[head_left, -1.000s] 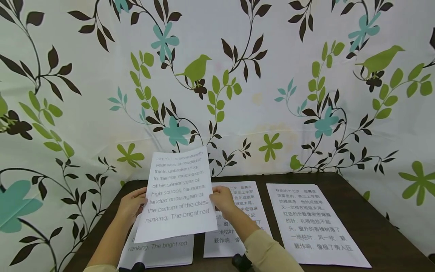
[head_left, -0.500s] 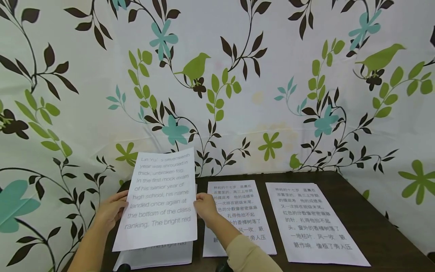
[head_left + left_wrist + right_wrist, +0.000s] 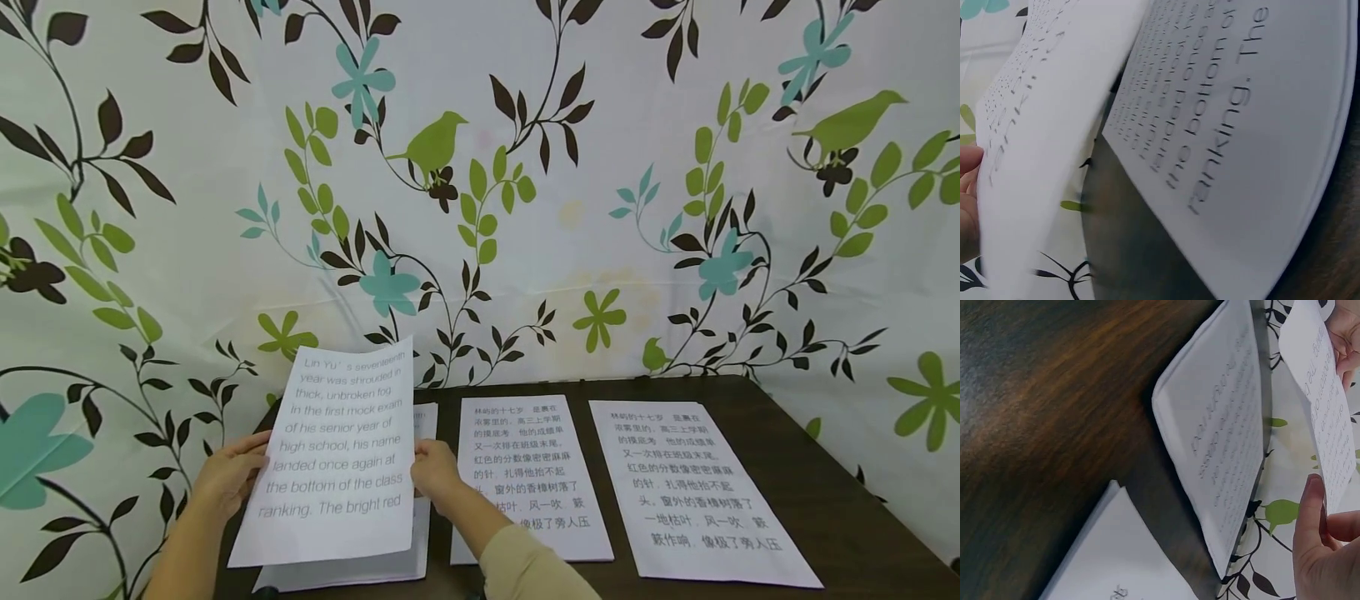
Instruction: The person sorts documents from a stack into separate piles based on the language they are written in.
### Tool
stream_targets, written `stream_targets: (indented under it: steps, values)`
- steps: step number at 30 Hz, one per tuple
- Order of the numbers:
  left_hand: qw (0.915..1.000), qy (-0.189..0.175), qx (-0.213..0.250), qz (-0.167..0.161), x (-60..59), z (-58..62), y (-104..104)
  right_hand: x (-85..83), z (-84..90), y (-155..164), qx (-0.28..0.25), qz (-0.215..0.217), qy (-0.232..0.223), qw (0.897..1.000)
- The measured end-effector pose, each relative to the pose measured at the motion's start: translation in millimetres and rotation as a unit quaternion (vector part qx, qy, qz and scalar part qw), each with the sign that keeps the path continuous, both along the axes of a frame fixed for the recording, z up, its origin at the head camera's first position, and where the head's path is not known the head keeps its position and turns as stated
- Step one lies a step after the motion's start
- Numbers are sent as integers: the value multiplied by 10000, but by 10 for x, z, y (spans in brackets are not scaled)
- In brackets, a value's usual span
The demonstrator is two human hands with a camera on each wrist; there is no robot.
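Note:
A sheet of paper printed with English text is held up, tilted, above the left stack of paper. My left hand grips its left edge, the thumb partly hidden. On the opposite edge my right hand pinches the sheet; the right wrist view shows the thumb against it. In the left wrist view, a gap separates the raised sheet from the stack, whose top page bears the same kind of English print. The sheet hides most of that stack in the head view.
A middle stack of paper with Chinese print lies beside the left one, partly under my right forearm. Farther right is another Chinese-printed stack. All rest on a dark wooden table, backed by a leaf-and-bird patterned cloth.
Both hands have carried the sheet leftward and somewhat lower, from partly over the middle stack to over the left one. The middle stack is now more exposed.

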State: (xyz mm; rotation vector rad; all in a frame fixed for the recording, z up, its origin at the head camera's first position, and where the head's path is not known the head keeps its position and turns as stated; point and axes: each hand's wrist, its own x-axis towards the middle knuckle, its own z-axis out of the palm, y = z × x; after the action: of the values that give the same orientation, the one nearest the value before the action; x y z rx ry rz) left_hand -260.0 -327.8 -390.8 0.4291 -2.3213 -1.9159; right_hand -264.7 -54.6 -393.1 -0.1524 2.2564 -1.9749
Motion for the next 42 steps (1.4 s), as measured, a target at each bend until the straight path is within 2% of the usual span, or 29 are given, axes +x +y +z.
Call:
stream_targets:
  steps: [9,17,24,28,34,38,42]
  values:
    - [9999,-77,101,-13,35,-185,27,8,-109,22,47,-42,-67,10000]
    - [9993,-273,-260,37,30,-348,100,19,-220,50,227,40,-451,9987]
    - [9993,-378,-50,23,43,-460,164,86,-335,94,271,-104,-607,9977]
    - [9990,-439,14,40,49,-527,206,71,-436,116,316,-218,-603,9974]
    - [9991,-392,61,140,27,-583,219,56,-511,149,331,-159,-653,9972]
    - [9983,-480,18,337,-9,-597,230,59,-508,168,427,-87,-695,9966]
    - [9971,-599,-198,425,-31,-591,234,51,-491,175,432,12,-743,9963]
